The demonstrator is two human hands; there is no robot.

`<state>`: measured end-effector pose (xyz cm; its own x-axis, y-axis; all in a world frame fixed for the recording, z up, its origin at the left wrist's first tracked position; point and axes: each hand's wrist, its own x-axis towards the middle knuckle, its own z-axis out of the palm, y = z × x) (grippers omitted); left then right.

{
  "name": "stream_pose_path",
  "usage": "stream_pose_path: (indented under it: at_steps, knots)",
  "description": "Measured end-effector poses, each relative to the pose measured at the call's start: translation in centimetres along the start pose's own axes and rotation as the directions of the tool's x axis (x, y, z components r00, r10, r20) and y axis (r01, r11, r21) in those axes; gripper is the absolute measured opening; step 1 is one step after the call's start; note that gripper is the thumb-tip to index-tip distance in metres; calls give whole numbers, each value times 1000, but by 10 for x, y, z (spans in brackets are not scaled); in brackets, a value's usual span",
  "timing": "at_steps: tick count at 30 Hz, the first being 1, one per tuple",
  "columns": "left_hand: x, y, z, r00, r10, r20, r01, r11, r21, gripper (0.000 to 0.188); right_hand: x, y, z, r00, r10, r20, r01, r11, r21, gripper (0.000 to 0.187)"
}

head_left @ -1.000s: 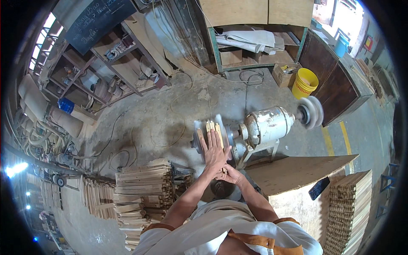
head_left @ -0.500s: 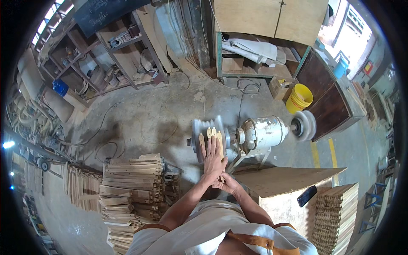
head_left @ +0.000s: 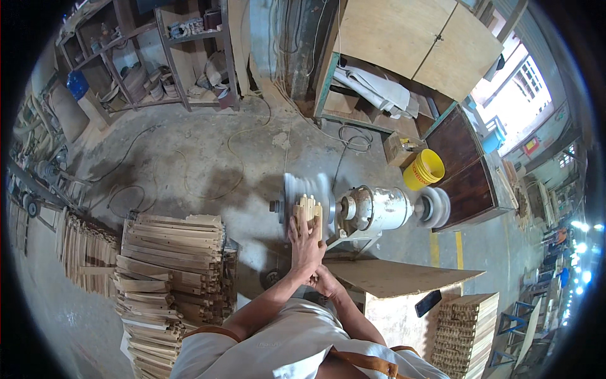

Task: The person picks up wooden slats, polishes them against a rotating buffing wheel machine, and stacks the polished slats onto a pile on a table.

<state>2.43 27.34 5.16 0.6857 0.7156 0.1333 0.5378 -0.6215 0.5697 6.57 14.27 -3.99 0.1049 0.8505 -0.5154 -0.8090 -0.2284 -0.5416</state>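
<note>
A bundle of short pale wooden sticks [head_left: 307, 210] is pressed end-on against a spinning sanding disc [head_left: 307, 194] of a white motor [head_left: 374, 210]. My left hand [head_left: 305, 245] lies flat over the top of the sticks, fingers stretched forward. My right hand [head_left: 326, 282] grips the near end of the bundle just below the left wrist. A second buffing wheel [head_left: 433, 206] sits on the motor's right end.
A tall stack of wooden slats [head_left: 170, 268] stands at my left, more slats [head_left: 88, 252] beyond it. A plywood board [head_left: 404, 279] and a stack of sticks [head_left: 464, 328] are at my right. A yellow bucket [head_left: 423, 169], cupboard [head_left: 410, 57], shelves [head_left: 158, 57] and floor cables lie farther off.
My head has tilted, so the motor and stacks shifted lower-left in view. Both hands stay on the stick bundle against the spinning disc.
</note>
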Motion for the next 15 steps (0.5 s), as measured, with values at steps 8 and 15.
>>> stream_pose_path:
  at_steps: [8, 15]
  knots:
    - [-24, -24, -23, 991, -134, 0, 105, 781, -616, 113, -53, 23, 44, 945, -260, -197, 152, 885, -441, 37]
    - [-69, -10, -21, 948, -69, 310, 294, 560, -775, 112, -153, 19, 49, 909, -129, -397, -78, 882, -466, 63]
